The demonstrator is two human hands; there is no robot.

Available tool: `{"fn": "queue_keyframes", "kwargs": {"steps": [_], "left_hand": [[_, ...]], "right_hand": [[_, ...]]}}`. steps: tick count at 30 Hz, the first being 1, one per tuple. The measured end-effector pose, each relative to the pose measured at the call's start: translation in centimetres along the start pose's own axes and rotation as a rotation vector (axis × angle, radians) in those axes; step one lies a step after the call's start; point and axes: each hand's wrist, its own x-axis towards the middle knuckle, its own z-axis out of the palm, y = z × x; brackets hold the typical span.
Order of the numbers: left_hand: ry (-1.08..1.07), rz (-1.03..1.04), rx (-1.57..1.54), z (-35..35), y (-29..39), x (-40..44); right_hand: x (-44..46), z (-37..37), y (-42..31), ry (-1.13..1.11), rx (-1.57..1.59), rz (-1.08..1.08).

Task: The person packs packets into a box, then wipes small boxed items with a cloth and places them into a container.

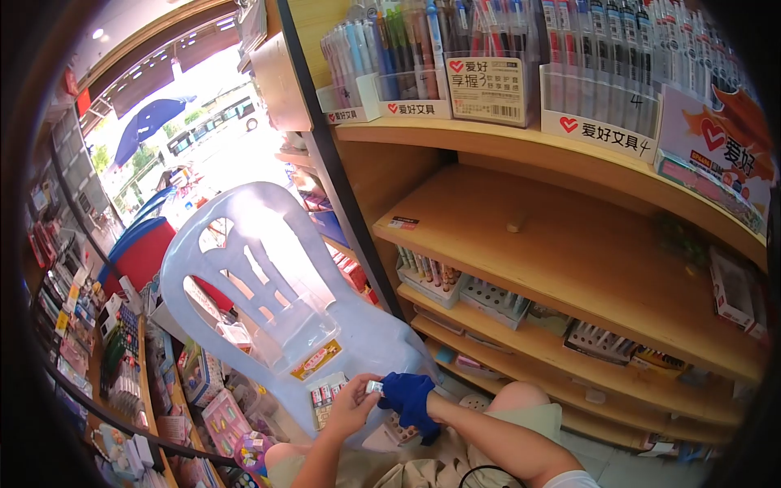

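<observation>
My left hand (350,408) is closed, with a small white and dark block-like item (374,387) pinched in its fingers. I cannot make out its exact kind. My right hand is hidden under a dark blue cloth (408,398), which it holds against that item. Both hands are over the seat of a light blue plastic chair (390,337). Next to my left hand, a small open box (320,410) of red, white and black packets sits on the seat. Behind it stands a clear plastic bin (294,329) with a gold and red label.
At the right, a wooden shelf unit (488,203) carries pen-filled holders (598,130) on top and boxes of markers (427,276) lower down. Crowded stationery racks (122,358) line the left. A pink tray (224,423) stands low beside the chair. Beyond is a bright doorway.
</observation>
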Motion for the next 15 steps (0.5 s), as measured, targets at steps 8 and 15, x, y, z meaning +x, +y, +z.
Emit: {"fn": "queue_keyframes", "kwargs": {"steps": [8, 15], "left_hand": [[0.207, 0.279, 0.847, 2.7, 2.1, -1.8], [0.168, 0.481, 1.103, 3.6, -0.2, -0.9]], "right_hand": [[-1.8, 0.5, 0.8, 0.021, 0.121, 0.304], [-1.5, 1.0, 1.4, -0.025, -0.205, 0.44]]}}
